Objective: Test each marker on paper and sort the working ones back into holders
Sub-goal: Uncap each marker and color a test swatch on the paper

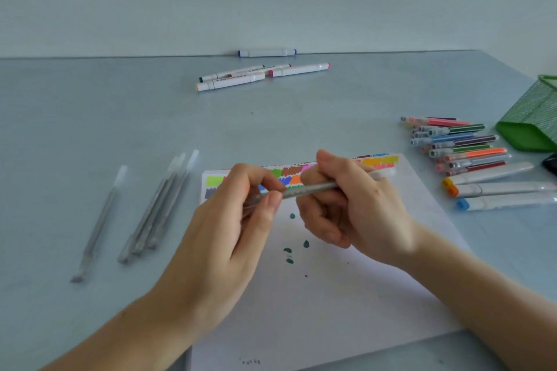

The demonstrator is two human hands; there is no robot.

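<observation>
Hands above white paper sheet [346,295] with colour swatches, left hand [229,238] pinching one end of slim clear grey pen [310,190], right hand [346,208] gripping its middle, green mesh holder [533,120] far right

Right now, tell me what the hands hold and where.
Both hands hold one silver pen: left hand pinches its near end, right hand grips the middle.
</observation>
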